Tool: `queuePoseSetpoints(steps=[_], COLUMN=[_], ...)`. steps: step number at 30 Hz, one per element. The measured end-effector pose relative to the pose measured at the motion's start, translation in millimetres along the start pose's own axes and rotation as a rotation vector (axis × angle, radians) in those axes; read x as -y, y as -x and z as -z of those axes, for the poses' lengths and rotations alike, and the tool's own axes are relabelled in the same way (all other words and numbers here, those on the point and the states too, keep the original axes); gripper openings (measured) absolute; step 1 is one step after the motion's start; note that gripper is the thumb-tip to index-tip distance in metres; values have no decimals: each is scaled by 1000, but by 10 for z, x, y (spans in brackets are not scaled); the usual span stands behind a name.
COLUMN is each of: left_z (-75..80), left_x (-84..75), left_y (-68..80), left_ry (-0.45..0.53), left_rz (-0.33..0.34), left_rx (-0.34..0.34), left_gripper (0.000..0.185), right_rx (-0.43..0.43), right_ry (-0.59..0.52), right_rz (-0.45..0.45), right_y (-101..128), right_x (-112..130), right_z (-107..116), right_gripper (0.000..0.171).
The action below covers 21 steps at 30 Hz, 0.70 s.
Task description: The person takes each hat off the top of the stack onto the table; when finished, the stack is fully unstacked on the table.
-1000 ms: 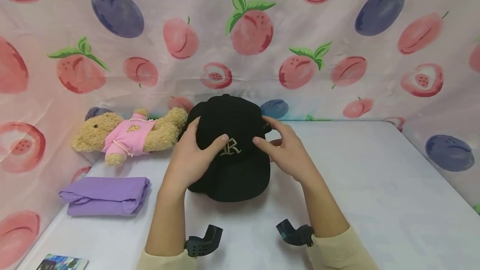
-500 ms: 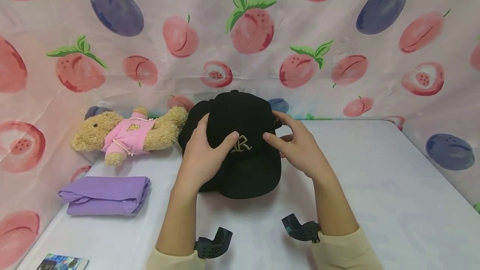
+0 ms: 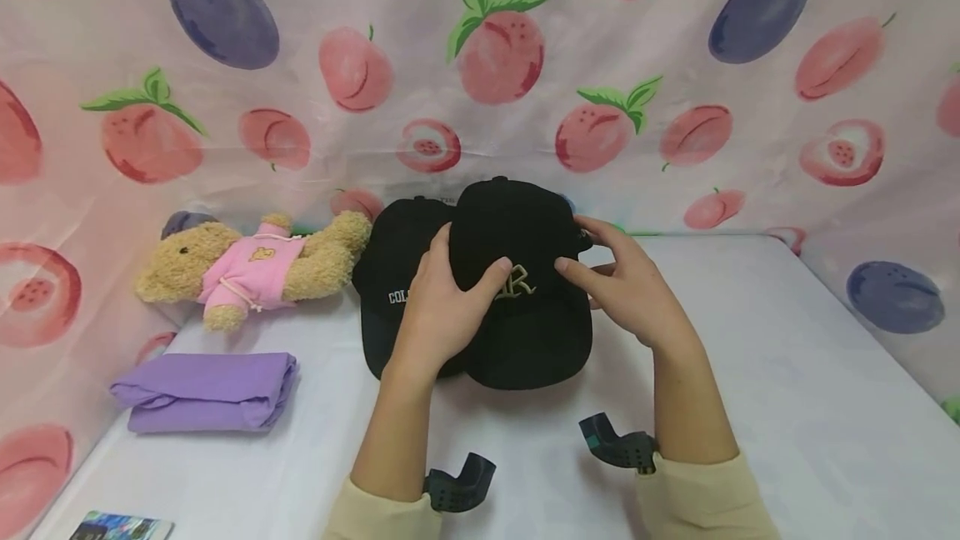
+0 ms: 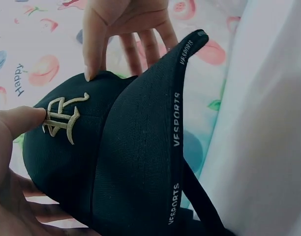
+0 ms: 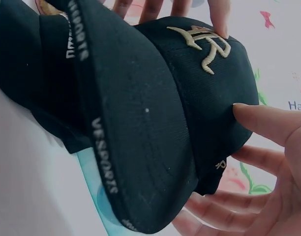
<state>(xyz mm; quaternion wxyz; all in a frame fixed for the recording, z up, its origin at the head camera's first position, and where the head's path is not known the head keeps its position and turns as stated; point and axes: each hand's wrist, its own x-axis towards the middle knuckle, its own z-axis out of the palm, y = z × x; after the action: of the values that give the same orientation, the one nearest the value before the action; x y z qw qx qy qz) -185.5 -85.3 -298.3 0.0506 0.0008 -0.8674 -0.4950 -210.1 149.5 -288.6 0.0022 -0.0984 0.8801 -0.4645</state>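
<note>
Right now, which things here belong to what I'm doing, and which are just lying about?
Likely part of the job:
R cap, held between your left hand and right hand
Second cap, partly hidden, perhaps

Apparently just lying about:
Bear
Purple cloth
Flat colourful item, cut off by the frame

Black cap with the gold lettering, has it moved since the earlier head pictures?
Yes. In the head view, the gold-lettered cap has moved to the right, farther from the teddy bear.

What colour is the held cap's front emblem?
Pale gold; the emblem shows best in the left wrist view.
</note>
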Motion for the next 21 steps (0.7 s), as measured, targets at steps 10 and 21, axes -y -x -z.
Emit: queuePoseSetpoints(steps=[10,21], left_z=[-190,-351], left_x=[-40,-96], left_y=[-37,-144], left_ry=[15,61], left_rz=[-3,-32], left_rx=[28,56], left_gripper=[95,95], right_rx=[-16,-41], right_ry=[22,8], right_rz=[-40,-48], right_y=[42,74], right_x=[-93,-148], right_z=[120,246], right_gripper=[73,71])
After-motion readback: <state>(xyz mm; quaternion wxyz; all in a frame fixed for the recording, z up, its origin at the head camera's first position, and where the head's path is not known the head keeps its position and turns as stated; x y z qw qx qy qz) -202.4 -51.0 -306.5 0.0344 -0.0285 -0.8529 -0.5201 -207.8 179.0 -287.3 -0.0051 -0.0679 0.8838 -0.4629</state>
